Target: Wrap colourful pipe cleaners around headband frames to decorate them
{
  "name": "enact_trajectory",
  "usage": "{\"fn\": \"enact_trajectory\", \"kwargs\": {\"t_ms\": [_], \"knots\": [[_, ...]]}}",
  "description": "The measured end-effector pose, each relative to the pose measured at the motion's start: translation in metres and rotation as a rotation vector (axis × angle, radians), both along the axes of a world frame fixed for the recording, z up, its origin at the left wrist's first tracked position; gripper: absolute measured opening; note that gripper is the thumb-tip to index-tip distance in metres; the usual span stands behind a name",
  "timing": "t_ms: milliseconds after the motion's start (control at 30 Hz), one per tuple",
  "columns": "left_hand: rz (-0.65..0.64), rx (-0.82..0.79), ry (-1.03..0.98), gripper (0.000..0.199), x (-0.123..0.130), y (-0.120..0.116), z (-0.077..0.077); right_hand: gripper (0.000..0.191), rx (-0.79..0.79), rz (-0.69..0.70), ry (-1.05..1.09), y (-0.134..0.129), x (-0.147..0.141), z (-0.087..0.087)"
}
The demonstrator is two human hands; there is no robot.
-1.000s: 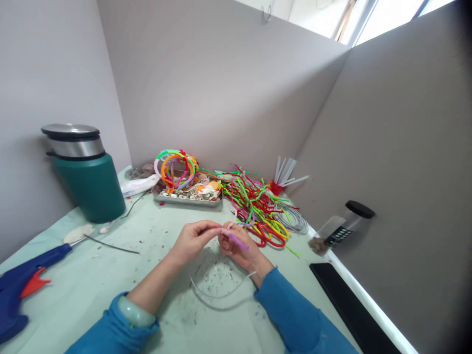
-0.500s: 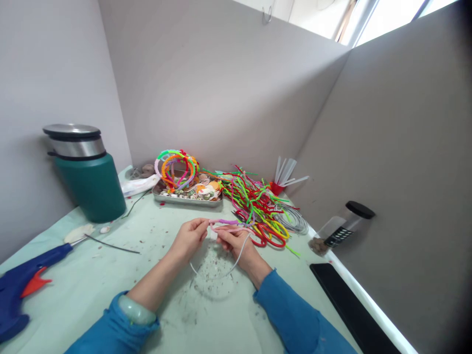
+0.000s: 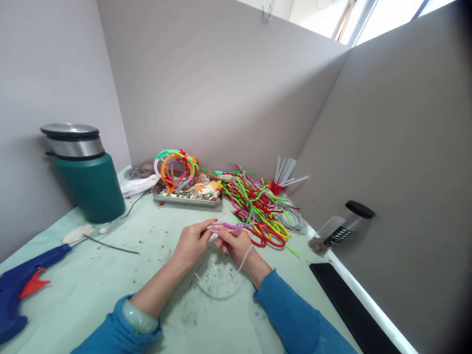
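Note:
Between my two hands is a white wire hoop (image 3: 220, 298) whose top is wrapped with a purple and pink pipe cleaner (image 3: 232, 226). My left hand (image 3: 193, 241) pinches the left end of the wrapped stretch between thumb and forefinger. Just right of it, my right hand (image 3: 236, 243) is closed on the pipe cleaner and the hoop. The bare wire hangs below both hands in a curve above the table. Exactly how the pipe cleaner winds under my fingers is hidden.
A metal tray (image 3: 184, 200) holds shells and finished coloured hoops (image 3: 177, 169). Beside it lie a pipe cleaner pile (image 3: 250, 196), red-handled scissors (image 3: 271, 235) and a wire coil (image 3: 295, 219). Left are a green flask (image 3: 88, 187) and a blue glue gun (image 3: 33, 268); right, a clear jar (image 3: 341, 228).
My left hand has shifted slightly right, closer to my right hand. The bare part of the hoop has swung lower, and the purple stretch sits a little lower and further right.

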State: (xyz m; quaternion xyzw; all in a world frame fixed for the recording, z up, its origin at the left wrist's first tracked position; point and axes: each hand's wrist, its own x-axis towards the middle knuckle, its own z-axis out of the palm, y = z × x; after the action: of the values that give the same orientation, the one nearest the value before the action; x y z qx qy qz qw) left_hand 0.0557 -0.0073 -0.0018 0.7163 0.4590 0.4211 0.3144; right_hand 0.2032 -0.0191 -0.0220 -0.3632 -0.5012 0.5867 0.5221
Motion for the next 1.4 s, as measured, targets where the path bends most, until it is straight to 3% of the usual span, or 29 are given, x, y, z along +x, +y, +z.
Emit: {"fn": "enact_trajectory", "kwargs": {"t_ms": [167, 333, 500, 633, 767, 967, 1133, 1400], "knots": [[0.019, -0.040, 0.004, 0.032, -0.003, 0.002, 0.003, 0.028, -0.065, 0.005, -0.001, 0.000, -0.002, -0.002], [0.015, -0.163, 0.009, 0.036, -0.008, 0.007, 0.001, 0.022, -0.009, -0.100, 0.069, 0.004, -0.001, -0.008], [-0.205, -0.454, -0.015, 0.040, -0.009, 0.011, -0.005, 0.022, -0.015, -0.166, 0.091, 0.009, 0.003, -0.011], [-0.395, -0.556, -0.007, 0.038, -0.010, 0.008, -0.003, 0.019, -0.039, -0.026, 0.068, 0.008, 0.010, -0.010], [-0.465, -0.556, 0.034, 0.038, -0.011, 0.003, 0.002, 0.025, -0.003, 0.146, -0.028, 0.004, 0.017, -0.003], [-0.446, -0.499, 0.111, 0.037, -0.009, 0.000, 0.001, 0.026, 0.125, 0.242, -0.201, -0.002, 0.015, 0.005], [-0.457, -0.430, 0.155, 0.035, -0.007, 0.000, 0.001, 0.010, 0.227, 0.124, -0.196, -0.002, 0.008, 0.000], [-0.305, -0.213, 0.241, 0.031, -0.007, 0.004, 0.000, 0.012, 0.088, -0.086, -0.141, 0.004, 0.006, -0.002]]}}
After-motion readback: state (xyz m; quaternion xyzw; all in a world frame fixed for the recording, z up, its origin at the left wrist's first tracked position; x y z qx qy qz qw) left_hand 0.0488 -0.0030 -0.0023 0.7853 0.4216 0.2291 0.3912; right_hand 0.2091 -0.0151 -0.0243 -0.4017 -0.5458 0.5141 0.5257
